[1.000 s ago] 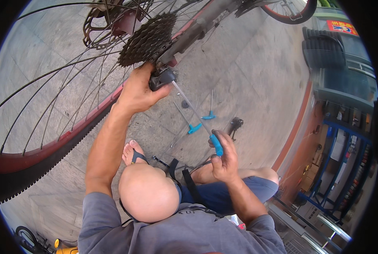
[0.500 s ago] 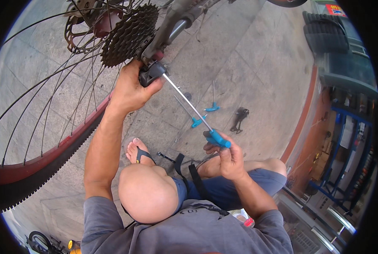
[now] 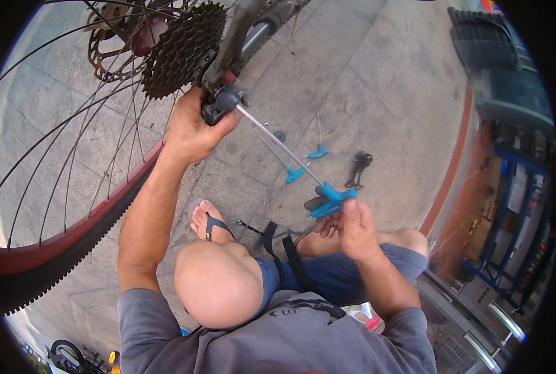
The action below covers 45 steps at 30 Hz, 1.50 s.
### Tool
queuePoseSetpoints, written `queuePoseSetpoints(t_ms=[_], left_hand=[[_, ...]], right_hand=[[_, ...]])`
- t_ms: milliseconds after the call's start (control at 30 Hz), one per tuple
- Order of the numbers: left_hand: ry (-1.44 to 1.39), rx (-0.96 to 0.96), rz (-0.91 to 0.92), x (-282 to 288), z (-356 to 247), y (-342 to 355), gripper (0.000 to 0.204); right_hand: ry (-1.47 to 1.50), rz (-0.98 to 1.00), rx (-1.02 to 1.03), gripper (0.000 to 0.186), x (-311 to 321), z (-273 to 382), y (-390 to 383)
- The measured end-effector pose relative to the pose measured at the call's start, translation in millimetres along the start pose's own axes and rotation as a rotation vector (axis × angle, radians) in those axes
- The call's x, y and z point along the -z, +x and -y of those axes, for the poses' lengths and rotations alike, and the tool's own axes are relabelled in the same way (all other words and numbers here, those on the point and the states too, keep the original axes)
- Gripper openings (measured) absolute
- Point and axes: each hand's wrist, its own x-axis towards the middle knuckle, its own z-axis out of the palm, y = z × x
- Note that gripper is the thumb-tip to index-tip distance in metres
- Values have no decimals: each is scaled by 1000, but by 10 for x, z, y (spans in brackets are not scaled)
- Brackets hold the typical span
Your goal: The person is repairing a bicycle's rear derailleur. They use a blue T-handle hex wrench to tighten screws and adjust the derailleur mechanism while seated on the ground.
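Note:
My left hand (image 3: 194,134) is closed around a dark rear derailleur (image 3: 227,101), holding it against the bike frame's rear end (image 3: 218,70), just below the black cassette (image 3: 184,51). Some of its fingers are hidden behind the part. In my right hand (image 3: 357,229) is a hex key with a blue T-shaped handle (image 3: 332,201), fingers and thumb closed on the grip. Its long silver shaft slants up and left, and the tip meets the derailleur near my left thumb; the tip itself is hidden.
Two more blue-handled hex keys (image 3: 295,174) lie on the paved ground ahead, beside a black derailleur-like part (image 3: 360,168). The spoked wheel with its red rim (image 3: 72,240) fills the left side. A blue rack (image 3: 505,218) stands at right.
The hex key's blue handle has turned about its shaft and now lies at another angle. My right hand has shifted a little right and its grip has changed; my left hand keeps its hold.

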Motion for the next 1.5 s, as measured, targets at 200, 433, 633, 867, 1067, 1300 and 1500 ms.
queuePoseSetpoints(t_ms=[200, 433, 633, 867, 1067, 1300, 1500], left_hand=[[-37, -1, 13, 11, 31, 7, 40], [-20, -31, 96, 108, -48, 49, 38], [-19, 9, 74, 87, -125, 5, 36], [49, 31, 72, 99, -57, -6, 35], [19, 59, 76, 59, -83, 7, 34], [53, 44, -3, 9, -85, 22, 33], [56, 21, -38, -16, -30, 16, 33]], right_hand=[[90, 17, -171, 68, -3, 43, -3], [240, 4, -253, 62, -94, -51, -36], [422, -6, -465, 73, -31, 47, 50], [688, 17, -468, 66, -42, 23, 70], [436, -144, -298, 53, -164, 16, 97], [183, -102, 7, 41, -23, -65, 93], [193, -116, -58, 43, -33, 16, 128]])
